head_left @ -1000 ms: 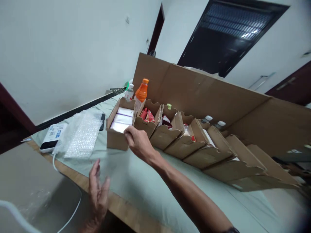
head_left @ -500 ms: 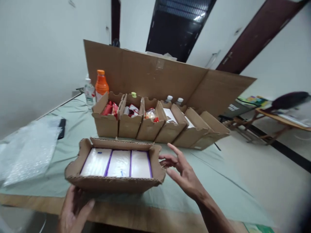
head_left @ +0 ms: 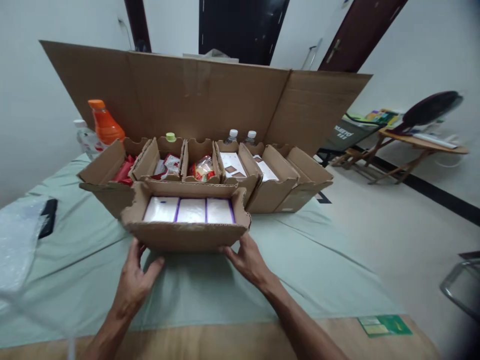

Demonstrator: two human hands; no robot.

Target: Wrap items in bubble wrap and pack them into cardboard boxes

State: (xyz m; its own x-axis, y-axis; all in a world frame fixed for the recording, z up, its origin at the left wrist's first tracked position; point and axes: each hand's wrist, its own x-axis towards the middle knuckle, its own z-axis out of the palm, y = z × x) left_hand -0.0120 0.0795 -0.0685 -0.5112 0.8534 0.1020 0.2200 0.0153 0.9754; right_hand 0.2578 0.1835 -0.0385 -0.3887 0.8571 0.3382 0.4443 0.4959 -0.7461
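Close before a row of six open cardboard boxes (head_left: 272, 197), toward the middle of the tabletop (head_left: 210, 340), stands an open corrugated box (head_left: 183, 237) with three white packs (head_left: 191, 210) edged in purple. It covers the lower fronts of several boxes behind; whether its base touches the cloth cannot be made out. The right hand (head_left: 249, 260) grasps its lower right corner, thumb on the front wall, fingers mostly hidden around the end. The left hand (head_left: 132, 285) is at the lower left corner, thumb spread away; whether its fingers touch the cardboard, I cannot tell. Both forearms are cut off below.

Within the row, the walls partly hide red packets (head_left: 123, 171) at the left end and white cartons (head_left: 232, 164) further right. Only the tops of two white-capped bottles (head_left: 232, 135) and a pale green cap (head_left: 170, 137) show behind. An orange bottle (head_left: 105, 125) leans near the tabletop's far left corner.

Pale green cloth (head_left: 210, 290) covers the surface except a bare wooden front edge. Bubble wrap (head_left: 15, 240), cut off at left, overlaps a black phone (head_left: 48, 217). Beyond a tall cardboard panel (head_left: 210, 95) are a dark door (head_left: 240, 30) and white walls.
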